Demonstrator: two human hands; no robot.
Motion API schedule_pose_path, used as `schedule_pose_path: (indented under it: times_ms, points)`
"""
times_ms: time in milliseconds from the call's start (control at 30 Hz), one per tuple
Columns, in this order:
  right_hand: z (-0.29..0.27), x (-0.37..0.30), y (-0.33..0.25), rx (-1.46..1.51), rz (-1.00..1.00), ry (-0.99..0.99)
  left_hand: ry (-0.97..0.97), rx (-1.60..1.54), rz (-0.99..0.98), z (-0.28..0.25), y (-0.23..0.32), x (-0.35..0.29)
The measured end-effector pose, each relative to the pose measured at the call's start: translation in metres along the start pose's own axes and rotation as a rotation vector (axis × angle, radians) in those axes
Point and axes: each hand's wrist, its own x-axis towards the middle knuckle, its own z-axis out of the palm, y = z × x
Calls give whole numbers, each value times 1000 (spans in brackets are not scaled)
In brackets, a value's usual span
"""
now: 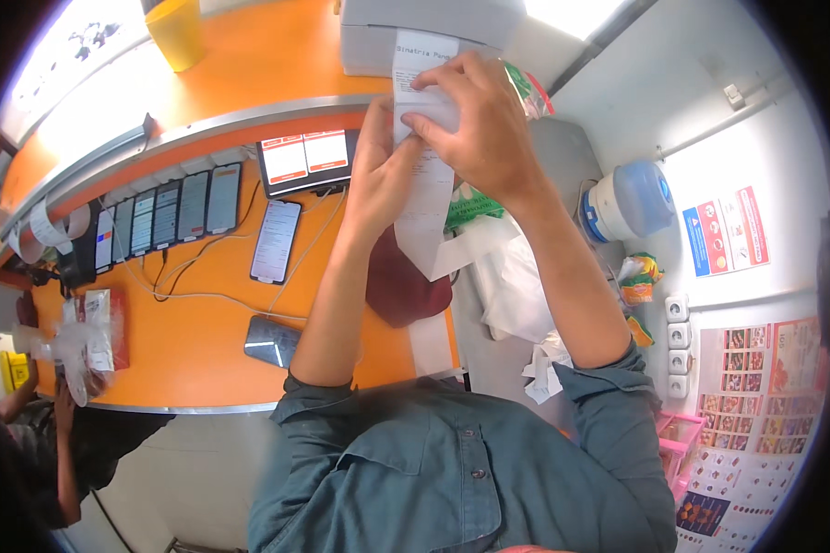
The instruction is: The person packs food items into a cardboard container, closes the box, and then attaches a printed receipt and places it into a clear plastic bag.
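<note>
A long white printed paper receipt strip [421, 205] hangs in front of me, its upper end close to a grey box-shaped device [364, 51]. My left hand [383, 175] is closed on the strip's left edge. My right hand [480, 124] lies across its upper part, thumb and fingers bent and pinching the paper. Below my hands the strip runs down and folds to the right. Behind its lower end is a dark red cloth-like item [406, 290]. Whether the strip is still joined to the device cannot be made out.
Several phones [194, 205] lean in a row under the raised orange shelf [267, 55], beside a tablet [306, 158]. Two phones, one a lit phone [275, 241], lie among cables. At right are white plastic bags [516, 286] and a water bottle [641, 198]. Another person's arm [65, 433] shows at left.
</note>
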Motion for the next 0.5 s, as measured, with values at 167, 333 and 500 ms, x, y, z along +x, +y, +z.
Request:
schedule_pose_path:
  times_ms: [167, 333, 500]
  points:
    - [13, 3, 9, -29, -125, 15, -18, 299, -10, -3, 4, 0]
    - [25, -1, 14, -105, -186, 51, 4, 504, 49, -8, 4, 3]
    - [28, 0, 23, 106, -62, 100, -8, 464, -30, -6, 3, 4]
